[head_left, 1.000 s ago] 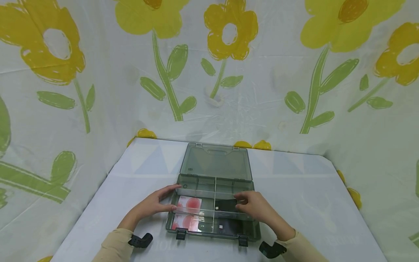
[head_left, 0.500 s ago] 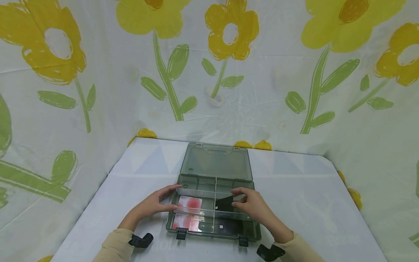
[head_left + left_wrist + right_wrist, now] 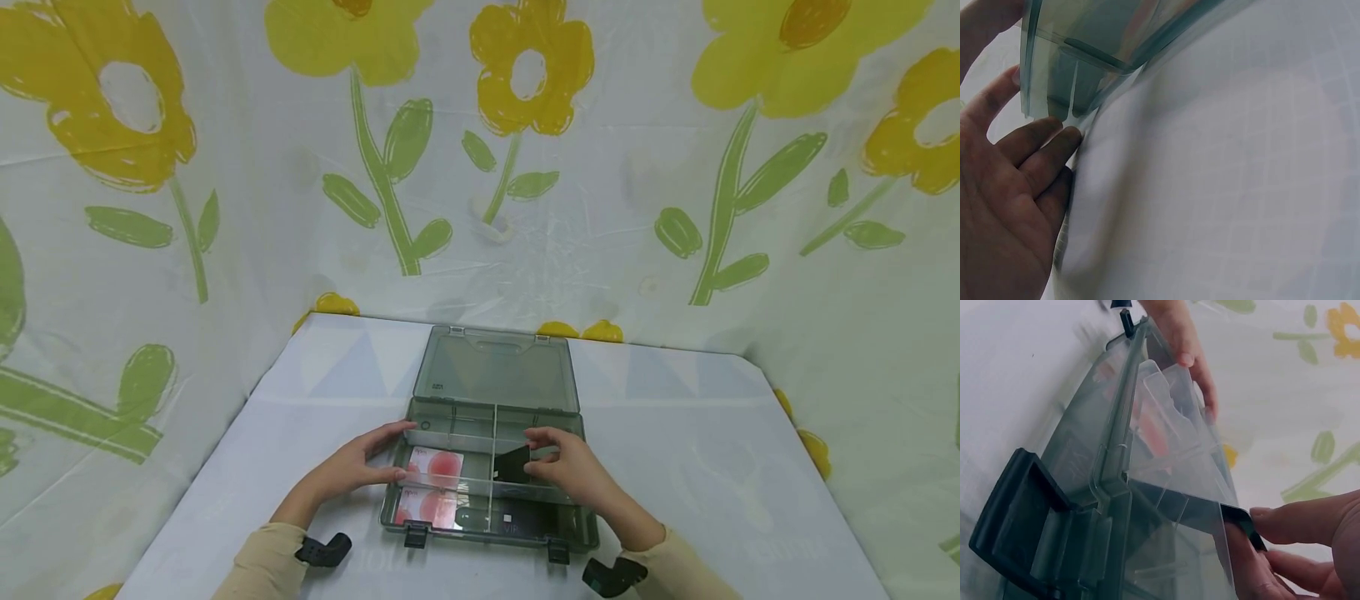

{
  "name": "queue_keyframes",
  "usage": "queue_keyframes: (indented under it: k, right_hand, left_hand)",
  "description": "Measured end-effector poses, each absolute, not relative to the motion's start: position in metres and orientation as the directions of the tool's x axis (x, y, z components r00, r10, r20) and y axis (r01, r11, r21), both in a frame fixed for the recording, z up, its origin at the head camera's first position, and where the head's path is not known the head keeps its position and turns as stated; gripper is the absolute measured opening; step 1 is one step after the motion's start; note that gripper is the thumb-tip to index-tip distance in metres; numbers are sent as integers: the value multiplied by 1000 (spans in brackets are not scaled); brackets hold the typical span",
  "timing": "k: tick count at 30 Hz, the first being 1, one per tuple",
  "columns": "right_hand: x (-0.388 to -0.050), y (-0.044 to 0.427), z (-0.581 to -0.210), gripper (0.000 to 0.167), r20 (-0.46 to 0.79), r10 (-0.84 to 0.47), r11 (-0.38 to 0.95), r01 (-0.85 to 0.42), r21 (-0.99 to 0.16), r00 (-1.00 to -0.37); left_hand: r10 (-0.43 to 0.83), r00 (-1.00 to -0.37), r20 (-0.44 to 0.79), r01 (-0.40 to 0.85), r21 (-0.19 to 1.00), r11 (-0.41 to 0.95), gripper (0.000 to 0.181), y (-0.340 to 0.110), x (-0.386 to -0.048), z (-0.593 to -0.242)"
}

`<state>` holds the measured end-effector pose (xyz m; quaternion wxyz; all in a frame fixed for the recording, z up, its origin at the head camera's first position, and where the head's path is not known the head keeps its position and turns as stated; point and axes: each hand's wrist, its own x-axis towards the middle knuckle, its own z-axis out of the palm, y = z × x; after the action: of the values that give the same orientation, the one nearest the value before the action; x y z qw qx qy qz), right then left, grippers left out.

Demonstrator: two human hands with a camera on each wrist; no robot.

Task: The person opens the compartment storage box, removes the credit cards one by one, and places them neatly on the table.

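Observation:
A grey-green translucent divided box (image 3: 537,492) lies with its lid (image 3: 495,367) folded back. My left hand (image 3: 341,473) rests on its left rim with thumb and fingers spread; the left wrist view shows that hand (image 3: 1016,187) against the box side (image 3: 1054,69). In the middle right compartment, my right hand (image 3: 573,473) pinches a black card (image 3: 512,465) that stands tilted. The right wrist view shows the card (image 3: 1194,509) between thumb and fingers of the right hand (image 3: 1304,550). Pink-and-white cards (image 3: 435,467) lie in two left compartments, and another black card (image 3: 525,518) lies front right.
The box stands on a white table (image 3: 675,467) with a pale pattern. Behind the table hangs a curtain (image 3: 615,208) printed with yellow flowers. Two dark latches (image 3: 415,535) jut from the box's front edge. A black band with a device (image 3: 615,577) sits at the right wrist.
My right hand has moved slightly left, and the black card it pinches has tipped up from lying flatter. My left hand has stayed in place on the rim.

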<state>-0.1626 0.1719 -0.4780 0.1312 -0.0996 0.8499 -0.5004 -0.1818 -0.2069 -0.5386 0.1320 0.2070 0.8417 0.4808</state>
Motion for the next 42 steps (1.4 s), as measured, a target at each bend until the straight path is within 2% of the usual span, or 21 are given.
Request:
queue_keyframes:
  k: [6,16,21,33,42]
  right_hand:
    - [-165,173,-478,41,-165,-348,455,-12,-891,-923]
    - [-169,173,-481,50,-177,-429,398,-9,-917,-886]
    - [-169,174,-481,46,-169,-425,420,-29,-907,-889]
    - [-168,179,-476,46,-169,-408,361,12,-933,-897]
    - [-169,187,-477,43,-166,-360,371,23,-928,-918]
  left_hand:
    - [472,-881,-20,223,864,452,72,-207,-182,-539]
    - [471,-882,-23,219,864,454,72,-207,-183,-542]
    - [472,-881,-31,208,871,445,73,-208,-183,-539]
    - [469,-882,-36,196,878,437,73,-208,-183,-539]
    - [474,-880,-32,200,880,431,73,-208,-183,-538]
